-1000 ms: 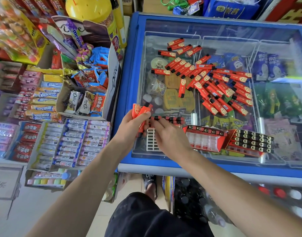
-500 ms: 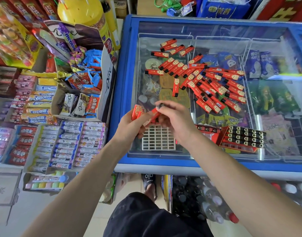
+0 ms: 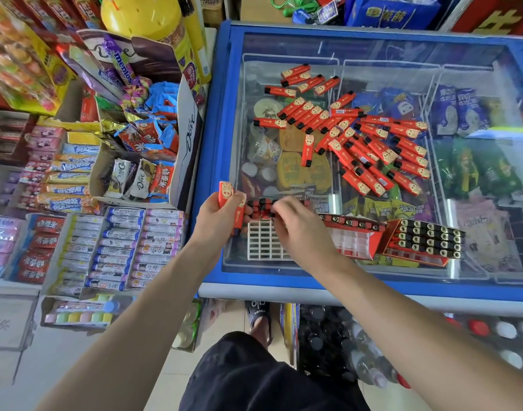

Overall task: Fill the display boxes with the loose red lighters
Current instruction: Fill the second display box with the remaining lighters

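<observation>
Several loose red lighters (image 3: 358,137) lie scattered on the freezer's glass lid. My left hand (image 3: 221,221) grips a few red lighters (image 3: 226,192) upright at the lid's near left. My right hand (image 3: 299,226) is over a white grid tray (image 3: 261,243); its curled fingertips pinch a lighter at the tray's far row, where a line of lighters (image 3: 261,206) stands. To the right sits a red display box (image 3: 353,238) with one row filled, then a full display box (image 3: 426,238).
The blue freezer frame (image 3: 213,161) borders the lid on the left and front. Shelves of candy and chocolate (image 3: 129,179) crowd the left side. Bottles (image 3: 328,345) stand on the floor under the freezer's front edge, beside my sandalled foot (image 3: 258,318).
My right hand has taken a lighter from the bunch in my left hand and dropped down to the tray's far row. The left hand stays beside the tray.
</observation>
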{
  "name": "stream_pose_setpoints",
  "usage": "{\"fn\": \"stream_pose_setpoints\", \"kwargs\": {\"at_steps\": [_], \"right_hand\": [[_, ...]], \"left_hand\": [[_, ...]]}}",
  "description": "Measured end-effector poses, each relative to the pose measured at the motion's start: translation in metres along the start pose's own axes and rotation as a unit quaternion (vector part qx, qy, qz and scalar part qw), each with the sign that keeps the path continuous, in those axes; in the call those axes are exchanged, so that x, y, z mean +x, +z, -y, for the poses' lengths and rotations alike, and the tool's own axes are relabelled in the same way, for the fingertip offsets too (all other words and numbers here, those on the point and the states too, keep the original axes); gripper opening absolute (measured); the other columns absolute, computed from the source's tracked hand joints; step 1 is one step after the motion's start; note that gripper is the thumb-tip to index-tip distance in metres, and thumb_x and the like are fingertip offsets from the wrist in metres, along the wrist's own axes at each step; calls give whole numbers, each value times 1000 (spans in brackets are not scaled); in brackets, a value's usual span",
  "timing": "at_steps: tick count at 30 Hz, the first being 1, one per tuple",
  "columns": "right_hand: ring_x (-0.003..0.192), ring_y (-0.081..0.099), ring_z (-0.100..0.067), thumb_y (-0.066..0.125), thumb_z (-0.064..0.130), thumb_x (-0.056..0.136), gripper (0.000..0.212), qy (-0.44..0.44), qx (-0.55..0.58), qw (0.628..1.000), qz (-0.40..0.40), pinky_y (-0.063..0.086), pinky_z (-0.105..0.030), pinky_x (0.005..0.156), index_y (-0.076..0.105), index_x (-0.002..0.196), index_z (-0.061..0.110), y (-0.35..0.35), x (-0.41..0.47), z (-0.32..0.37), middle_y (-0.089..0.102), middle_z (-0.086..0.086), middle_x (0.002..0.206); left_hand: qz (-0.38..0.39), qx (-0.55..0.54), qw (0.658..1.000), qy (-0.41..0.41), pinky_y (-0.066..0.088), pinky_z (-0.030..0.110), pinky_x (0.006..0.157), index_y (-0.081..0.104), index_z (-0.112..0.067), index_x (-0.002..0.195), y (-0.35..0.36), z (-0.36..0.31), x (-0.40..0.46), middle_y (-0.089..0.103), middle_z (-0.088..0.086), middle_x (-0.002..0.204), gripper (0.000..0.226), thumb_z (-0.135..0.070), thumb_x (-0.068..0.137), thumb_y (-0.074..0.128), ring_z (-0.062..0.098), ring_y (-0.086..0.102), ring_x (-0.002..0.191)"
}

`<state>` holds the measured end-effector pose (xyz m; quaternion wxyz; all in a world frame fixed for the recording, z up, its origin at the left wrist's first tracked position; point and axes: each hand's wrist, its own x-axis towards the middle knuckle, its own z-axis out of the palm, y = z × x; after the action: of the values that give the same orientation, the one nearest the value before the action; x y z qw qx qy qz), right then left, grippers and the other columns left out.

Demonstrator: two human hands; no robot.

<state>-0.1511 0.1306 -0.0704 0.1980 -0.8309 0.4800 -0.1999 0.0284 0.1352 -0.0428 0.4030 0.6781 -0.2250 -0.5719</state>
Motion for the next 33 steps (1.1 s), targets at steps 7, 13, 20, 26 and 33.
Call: {"fn": "stream_pose_setpoints", "kwargs": {"at_steps": [7, 13, 20, 26, 33], "right_hand": [[54, 52, -25, 68, -8, 87, 18, -29, -47, 998, 25, 50, -39, 45, 59, 96, 4, 11, 3, 1, 50, -10, 101], [48, 39, -20, 77, -12, 72, 31, -34, -105, 994, 25, 38, -33, 36, 58, 89, 7, 17, 4, 4, 49, -8, 88], [59, 40, -20, 74, -8, 78, 22, -50, -90, 995, -17, 29, -30, 46, 58, 84, 5, 14, 8, 10, 49, -8, 84], [68, 61, -18, 48, 7, 98, 18, 231, 283, 927, -79, 52, -41, 62, 64, 100, 12, -12, 9, 27, 67, -6, 83], [80, 75, -28, 67, 2, 93, 16, 328, 473, 818, 4, 63, -44, 73, 66, 109, 6, -35, 9, 35, 73, -14, 95]], "left_hand": [[-15, 54, 998, 18, 53, 29, 65, 67, -19, 104, -3, 2, 1, 79, -1, 86, 16, -34, 101, 62, 12, 70, 74], [-14, 81, 996, 27, 55, 33, 69, 68, -18, 102, -3, -2, 1, 72, -2, 82, 22, -39, 98, 65, 13, 65, 74], [7, 74, 997, 17, 60, 53, 90, 64, -14, 109, 3, -10, 1, 73, 15, 102, 30, -42, 98, 63, 34, 72, 99], [10, 46, 999, 19, 61, 30, 70, 57, -4, 109, 9, -14, 0, 70, 9, 90, 29, -32, 103, 61, 13, 73, 73], [5, 9, 1000, 24, 63, 38, 82, 58, -1, 116, 19, -16, -5, 75, 15, 104, 34, -31, 101, 64, 25, 77, 91]]}}
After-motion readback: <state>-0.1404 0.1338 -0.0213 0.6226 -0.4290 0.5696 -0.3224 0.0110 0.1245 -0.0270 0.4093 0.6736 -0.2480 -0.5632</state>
